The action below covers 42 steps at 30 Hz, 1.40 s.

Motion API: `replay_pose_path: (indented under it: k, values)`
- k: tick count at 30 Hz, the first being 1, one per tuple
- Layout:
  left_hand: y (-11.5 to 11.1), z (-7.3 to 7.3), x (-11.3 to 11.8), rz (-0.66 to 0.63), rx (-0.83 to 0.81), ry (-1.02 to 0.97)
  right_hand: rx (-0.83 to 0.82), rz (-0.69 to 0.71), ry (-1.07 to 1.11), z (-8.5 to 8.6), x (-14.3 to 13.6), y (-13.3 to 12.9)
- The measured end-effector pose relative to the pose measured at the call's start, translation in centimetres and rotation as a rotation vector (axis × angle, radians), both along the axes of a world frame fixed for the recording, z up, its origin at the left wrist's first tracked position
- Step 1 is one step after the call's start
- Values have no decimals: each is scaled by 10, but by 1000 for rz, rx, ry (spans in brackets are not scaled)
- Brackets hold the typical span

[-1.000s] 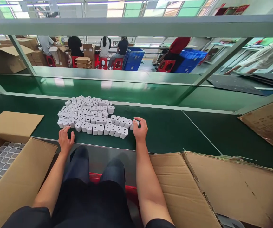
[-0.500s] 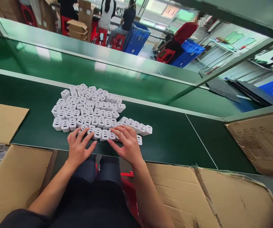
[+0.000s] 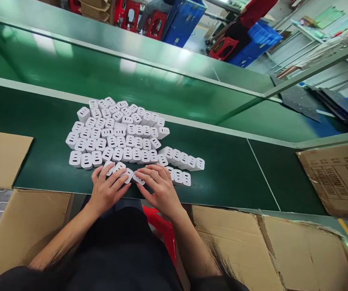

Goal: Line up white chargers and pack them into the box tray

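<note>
Many white chargers [image 3: 127, 153] with dark port slots stand packed in rows on the dark green table [image 3: 222, 169]. At the front row, my left hand [image 3: 108, 192] bends its fingers over a few chargers, its thumb by a tilted charger [image 3: 128, 175]. Beside it, my right hand [image 3: 161, 192] has a slanted charger [image 3: 138, 178] between its fingertips and thumb. Fingers partly hide the chargers under both hands. Right of my right hand, a short row of chargers [image 3: 178, 176] stands in front of a longer row [image 3: 183, 158].
A raised pale rail [image 3: 192, 125] runs behind the chargers. Flat cardboard [image 3: 4, 157] lies at left, and a carton [image 3: 337, 178] stands at right. Open cardboard flaps [image 3: 228, 238] border the near edge. People sit beyond the green partition near blue crates [image 3: 182, 22].
My hands have come closer together at the front row, and the chargers between them now tilt. A gap has opened behind them. The view has shifted downward; a person's arm appears at upper right.
</note>
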<state>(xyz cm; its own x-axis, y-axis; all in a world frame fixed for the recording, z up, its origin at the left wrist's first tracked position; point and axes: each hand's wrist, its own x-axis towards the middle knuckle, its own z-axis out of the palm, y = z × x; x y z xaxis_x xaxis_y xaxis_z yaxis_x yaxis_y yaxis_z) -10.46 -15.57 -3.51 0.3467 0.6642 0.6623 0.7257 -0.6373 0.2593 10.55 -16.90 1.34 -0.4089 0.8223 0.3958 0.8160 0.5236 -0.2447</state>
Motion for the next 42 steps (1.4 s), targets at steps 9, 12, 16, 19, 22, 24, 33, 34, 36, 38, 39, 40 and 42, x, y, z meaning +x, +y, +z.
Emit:
replay_pose_path:
  k: [9, 12, 16, 19, 22, 24, 33, 34, 36, 38, 39, 40, 42]
  values:
    - [-1, 4, -27, -150, -78, 0, -155, 169, 88, 4, -3, 21]
    - [0, 5, -27, -139, -111, -53, -140, 188, 135, 5, -4, 21]
    - [1, 9, -26, -97, -108, -56, -125, 201, 115, 3, -4, 19]
    - [-5, 9, -26, -57, -54, -66, -93, 200, 59, 0, -5, 20]
    - [-14, 6, -27, 43, 8, -112, -54, 210, -2, -4, -7, 21]
    - [-17, 3, -30, 111, 2, -119, -35, 224, -41, -5, -8, 20]
    - [-12, -2, -39, 218, 15, 53, 61, 297, -88, -9, -24, 12]
    - [-13, -3, -40, 224, 16, 46, 64, 312, -83, -10, -27, 11]
    - [-14, -4, -43, 209, 18, -7, 79, 308, -55, -13, -29, 10]
    - [-15, -3, -48, 141, 0, -85, 107, 275, -20, -17, -29, 11]
    - [-16, -2, -51, 92, -26, -121, 122, 254, -8, -18, -29, 11]
    - [-16, 0, -53, 39, -68, -157, 138, 234, -1, -20, -29, 12]
    - [-14, 5, -54, -55, -185, -224, 163, 203, 4, -22, -30, 13]
